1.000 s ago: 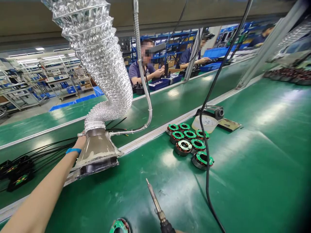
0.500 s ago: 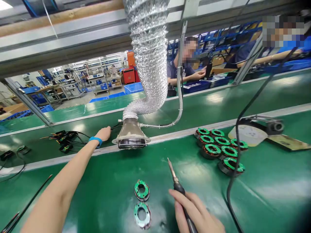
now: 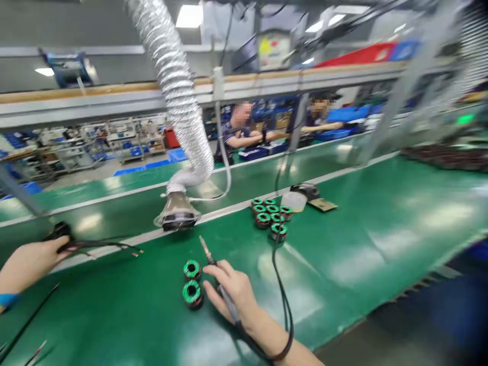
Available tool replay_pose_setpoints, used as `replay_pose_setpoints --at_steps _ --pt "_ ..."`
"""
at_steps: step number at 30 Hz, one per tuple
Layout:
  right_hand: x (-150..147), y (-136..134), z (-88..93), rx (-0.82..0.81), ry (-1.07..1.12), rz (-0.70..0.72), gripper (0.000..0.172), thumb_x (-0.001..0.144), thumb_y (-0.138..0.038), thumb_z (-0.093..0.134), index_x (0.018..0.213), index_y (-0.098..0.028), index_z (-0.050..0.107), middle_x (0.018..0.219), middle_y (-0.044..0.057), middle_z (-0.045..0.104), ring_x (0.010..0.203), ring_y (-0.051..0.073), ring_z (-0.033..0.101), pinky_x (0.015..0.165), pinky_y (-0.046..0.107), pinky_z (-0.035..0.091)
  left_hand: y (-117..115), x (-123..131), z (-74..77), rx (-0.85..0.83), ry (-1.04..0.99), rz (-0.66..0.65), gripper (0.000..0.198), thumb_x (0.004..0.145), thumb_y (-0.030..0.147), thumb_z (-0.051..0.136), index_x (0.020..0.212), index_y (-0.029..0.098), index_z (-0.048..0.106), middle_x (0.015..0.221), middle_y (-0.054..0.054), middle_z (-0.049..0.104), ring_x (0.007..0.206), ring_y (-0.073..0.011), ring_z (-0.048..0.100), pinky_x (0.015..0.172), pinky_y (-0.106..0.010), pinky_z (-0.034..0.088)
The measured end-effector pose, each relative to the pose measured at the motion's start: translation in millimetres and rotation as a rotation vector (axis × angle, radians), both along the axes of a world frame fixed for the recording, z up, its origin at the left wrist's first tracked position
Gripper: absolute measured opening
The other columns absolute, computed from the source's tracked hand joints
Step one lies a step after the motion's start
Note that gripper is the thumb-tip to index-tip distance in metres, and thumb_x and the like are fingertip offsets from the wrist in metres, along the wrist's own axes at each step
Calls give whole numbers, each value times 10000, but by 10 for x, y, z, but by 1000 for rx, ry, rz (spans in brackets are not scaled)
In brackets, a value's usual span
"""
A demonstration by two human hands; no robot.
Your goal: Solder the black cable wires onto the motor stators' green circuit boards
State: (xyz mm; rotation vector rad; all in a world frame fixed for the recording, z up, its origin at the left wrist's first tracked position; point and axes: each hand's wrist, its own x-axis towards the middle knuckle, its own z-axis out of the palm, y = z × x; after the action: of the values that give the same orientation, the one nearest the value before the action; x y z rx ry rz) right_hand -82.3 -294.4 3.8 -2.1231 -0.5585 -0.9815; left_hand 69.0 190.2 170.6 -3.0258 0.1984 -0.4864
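My right hand (image 3: 236,290) is closed around a soldering iron (image 3: 227,300), its tip pointing up and away over the green bench. Just left of the tip lie two motor stators (image 3: 191,292) with green ring-shaped boards, one behind the other. At far left, my left hand (image 3: 32,262), a blue band at its wrist, grips a bundle of black cables (image 3: 99,244) near a dark connector (image 3: 61,230). The bundle's stripped wire ends point right. Motion blur hides finer detail of the fingers.
A fume hood (image 3: 177,211) on a silver duct (image 3: 179,81) hangs behind the stators. Several more stators (image 3: 263,219) sit to the right, beside a pale dish (image 3: 293,202) and an iron stand (image 3: 308,191). The iron's cord (image 3: 280,279) loops right. Two co-workers sit across the bench.
My view has swung to the right and up. My left hand has gone from beside the hood to the far left and now holds the cable bundle. The soldering iron stays in my right hand.
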Motion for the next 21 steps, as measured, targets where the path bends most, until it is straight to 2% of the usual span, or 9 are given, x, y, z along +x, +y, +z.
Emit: replay_pose_setpoints --at_steps 2,3,5,7,9,12,14,17,21 --pt "-63 -28 -37 -18 16 27 206 1074 -287 538 1215 -198 658 1005 50 629 639 111 616 595 216 471 -16 -437 73 218 -45 -6 522 823 638 296 796 213 598 722 -36 589 680 -206 564 742 -259 480" --pt "-80 -48 -59 -34 35 27 215 1083 -298 546 1236 -195 657 1038 59 635 676 117 642 621 218 489 -64 -640 108 267 -49 0 566 892 658 271 802 201 593 743 -24 580 731 -187 570 808 -256 481" --pt "-93 -85 -102 -68 71 36 237 1096 -325 565 1277 -198 648 1097 70 642 729 122 678 658 220 515 -207 -1001 137 287 -65 37 639 969 710 280 776 178 577 724 -16 545 750 -169 571 880 -290 479" --pt "-104 -105 -135 -101 103 67 282 1095 -383 594 1311 -207 635 1140 76 645 781 133 702 682 224 537 -393 -1339 70 278 -25 44 627 999 713 371 760 173 583 711 -29 562 742 -179 590 847 -298 479" --pt "-125 -101 -156 -123 138 94 353 1087 -469 607 1335 -218 620 1173 80 644 846 156 715 712 239 558 -630 -1683 -111 268 77 4 509 1018 605 495 763 178 601 718 -58 613 736 -206 628 751 -290 470" --pt "-155 -61 -176 -154 171 117 446 1071 -571 596 1362 -233 602 1239 95 632 976 210 714 794 290 580 -1062 -2171 -525 238 251 -94 231 1017 318 591 839 177 633 771 -83 680 747 -241 685 650 -308 442" --pt "-163 -23 -180 -180 156 123 458 1067 -582 590 1368 -237 600 1257 101 628 1012 230 708 822 314 579 -1339 -2434 -801 232 352 -134 117 1002 232 617 906 169 640 798 -81 699 743 -255 704 622 -323 434" --pt "-164 32 -167 -222 154 122 399 1089 -525 550 1366 -243 606 1243 93 633 957 218 711 777 307 570 -1609 -2708 -1071 194 474 -157 129 1014 284 640 960 167 630 826 -75 701 734 -274 703 604 -340 430" --pt "-178 78 -153 -229 156 143 341 1093 -454 534 1346 -238 612 1194 82 641 897 197 704 716 280 551 -1631 -2809 -1125 23 498 -230 347 917 475 782 995 179 617 917 -51 681 814 -258 684 662 -343 447"
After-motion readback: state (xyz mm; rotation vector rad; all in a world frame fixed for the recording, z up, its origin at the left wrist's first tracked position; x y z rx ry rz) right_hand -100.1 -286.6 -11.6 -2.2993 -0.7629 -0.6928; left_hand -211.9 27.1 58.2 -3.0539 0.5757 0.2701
